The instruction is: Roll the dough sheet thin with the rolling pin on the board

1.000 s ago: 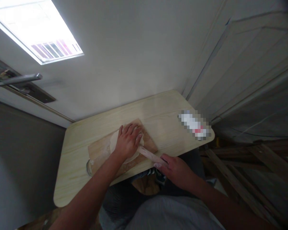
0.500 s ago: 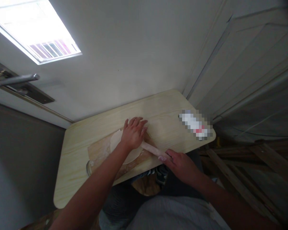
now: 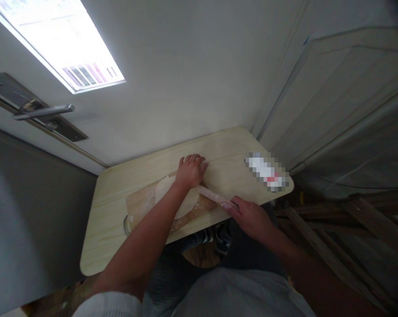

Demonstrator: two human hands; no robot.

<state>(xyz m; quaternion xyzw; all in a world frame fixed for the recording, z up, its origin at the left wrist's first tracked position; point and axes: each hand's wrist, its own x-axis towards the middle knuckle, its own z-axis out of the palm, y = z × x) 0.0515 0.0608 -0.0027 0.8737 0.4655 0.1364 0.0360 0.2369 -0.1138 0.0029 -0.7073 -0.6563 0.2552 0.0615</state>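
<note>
A pale, flat sheet of dough (image 3: 187,207) lies on a floured wooden cutting board (image 3: 141,203) with a metal ring handle at its left end. My right hand (image 3: 250,216) is closed around the near right end of a light wooden rolling pin (image 3: 213,195), its fingers dusted with flour. The pin slants up and left across the board's right part. My left hand (image 3: 190,171) is over the pin's far end, palm down with its fingers bent over it. That end of the pin and part of the dough are hidden under the left hand and forearm.
The board rests on a small pale wood-grain table (image 3: 102,207) against a white door with a metal handle (image 3: 50,112). A pixelated white and red item (image 3: 266,171) lies at the table's right end. Wooden slats (image 3: 321,233) stand at the lower right.
The view has shifted a little, so the door handle sits further right. My left hand's fingers are more bent than before, further toward the far side. The right hand keeps its hold on the rolling pin.
</note>
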